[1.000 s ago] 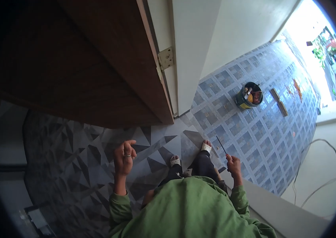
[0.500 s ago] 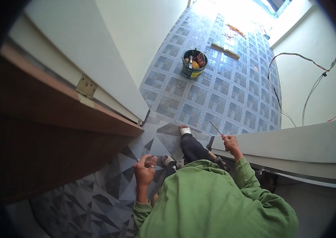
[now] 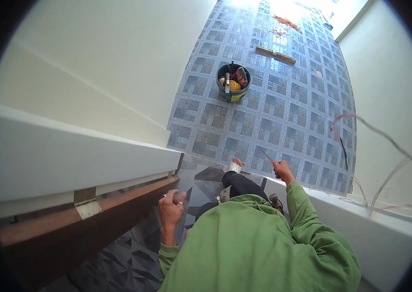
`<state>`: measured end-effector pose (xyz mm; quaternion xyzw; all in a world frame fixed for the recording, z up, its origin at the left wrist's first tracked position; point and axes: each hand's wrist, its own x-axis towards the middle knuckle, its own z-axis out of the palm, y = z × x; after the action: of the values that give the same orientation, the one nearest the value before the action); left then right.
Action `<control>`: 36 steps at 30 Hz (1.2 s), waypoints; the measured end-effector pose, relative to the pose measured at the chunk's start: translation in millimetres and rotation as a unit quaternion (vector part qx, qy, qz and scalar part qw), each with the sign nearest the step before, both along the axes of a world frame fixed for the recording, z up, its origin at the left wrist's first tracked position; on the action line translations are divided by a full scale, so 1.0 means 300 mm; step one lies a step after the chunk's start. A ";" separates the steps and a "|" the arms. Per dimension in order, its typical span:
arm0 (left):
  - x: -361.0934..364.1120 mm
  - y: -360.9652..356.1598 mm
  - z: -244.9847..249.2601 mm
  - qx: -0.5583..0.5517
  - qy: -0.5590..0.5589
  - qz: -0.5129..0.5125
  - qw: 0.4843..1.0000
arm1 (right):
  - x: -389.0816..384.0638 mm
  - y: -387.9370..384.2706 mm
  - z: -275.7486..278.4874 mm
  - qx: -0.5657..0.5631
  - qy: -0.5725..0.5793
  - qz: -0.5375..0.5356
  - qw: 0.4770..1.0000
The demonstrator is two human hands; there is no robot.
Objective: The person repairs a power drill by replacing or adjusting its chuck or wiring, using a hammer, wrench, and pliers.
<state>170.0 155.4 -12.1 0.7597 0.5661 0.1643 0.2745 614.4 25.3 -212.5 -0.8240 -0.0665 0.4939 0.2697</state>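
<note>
Right hand: closed around a thin tool
Left hand: fingers curled, contents unclear, near the door
Hinge: on the door's edge
Bucket: upright on tiled floor, items inside
Wood: lying beyond the bucket
Wires: looping by the right wall

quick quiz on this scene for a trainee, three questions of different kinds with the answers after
1. Multiple choice: what is in the person's right hand?
A) a wooden plank
B) a slim, thin-shafted hand tool
C) a loop of red cable

2. True or false: the dark round bucket with yellow on its side stands upright on the blue-grey tiled floor.

3. Fill in the blank: the brown wooden door meets the pale frame at a metal ____.

Key: 1. B; 2. true; 3. hinge
</note>
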 end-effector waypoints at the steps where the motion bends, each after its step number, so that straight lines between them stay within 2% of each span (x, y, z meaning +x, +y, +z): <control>1: 0.058 0.051 0.007 0.003 -0.010 0.018 1.000 | 0.038 0.054 -0.017 -0.004 0.002 0.008 1.000; 3: 0.173 0.131 0.001 -0.006 -0.020 0.021 1.000 | 0.091 0.143 -0.009 0.006 0.037 0.021 0.999; 6: 0.343 0.217 -0.014 -0.018 -0.032 0.013 0.999 | 0.126 0.272 0.133 0.022 0.100 0.050 0.993; 10: 0.567 0.308 -0.033 -0.043 -0.053 -0.086 0.994 | 0.151 0.343 0.116 0.052 0.082 0.081 0.992; 12: 0.663 0.362 -0.050 -0.053 -0.051 -0.128 0.989 | 0.146 0.366 0.118 0.068 0.023 0.006 0.997; 17: 0.898 0.544 -0.146 -0.071 -0.069 -0.252 0.963 | 0.284 0.387 0.120 0.058 0.038 -0.042 0.997; 20: 1.041 0.692 -0.269 -0.078 -0.077 -0.316 0.942 | 0.395 0.412 0.112 0.081 0.034 -0.088 0.992; 22: 1.136 0.805 -0.371 -0.080 -0.079 -0.351 0.930 | 0.468 0.420 0.072 0.085 -0.027 -0.153 0.984; 24: 1.236 0.942 -0.488 -0.120 -0.030 -0.389 0.913 | 0.554 0.431 0.027 0.078 -0.002 -0.247 0.966; 25: 1.293 1.026 -0.560 -0.120 -0.035 -0.392 0.912 | 0.603 0.442 -0.010 0.077 -0.007 -0.249 0.965; 27: 1.381 1.155 -0.712 -0.169 -0.020 -0.390 0.905 | 0.660 0.445 -0.082 0.039 -0.027 -0.333 0.942; 28: 1.417 1.214 -0.777 -0.188 -0.025 -0.381 0.905 | 0.672 0.454 -0.090 0.020 -0.028 -0.324 0.945; 30: 1.484 1.363 -0.906 -0.230 0.061 -0.377 0.895 | 0.727 0.513 -0.093 -0.066 -0.038 -0.292 0.953; 31: 1.498 1.413 -0.967 -0.241 0.058 -0.365 0.898 | 0.755 0.576 -0.056 -0.088 -0.031 -0.275 0.957; 32: 1.514 1.469 -1.032 -0.254 0.081 -0.320 0.909 | 0.798 0.615 -0.075 -0.093 -0.030 -0.264 0.960; 34: 1.539 1.564 -1.156 -0.277 0.105 -0.270 0.916 | 0.873 0.648 -0.124 -0.060 -0.131 -0.099 0.985; 36: 1.561 1.629 -1.264 -0.316 0.080 -0.186 0.927 | 0.940 0.770 -0.166 -0.052 -0.134 -0.076 0.987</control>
<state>638.2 644.1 -391.3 0.7360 0.4574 -0.1387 0.4794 896.3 256.2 -262.2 -0.8984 -0.0134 0.3597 0.2517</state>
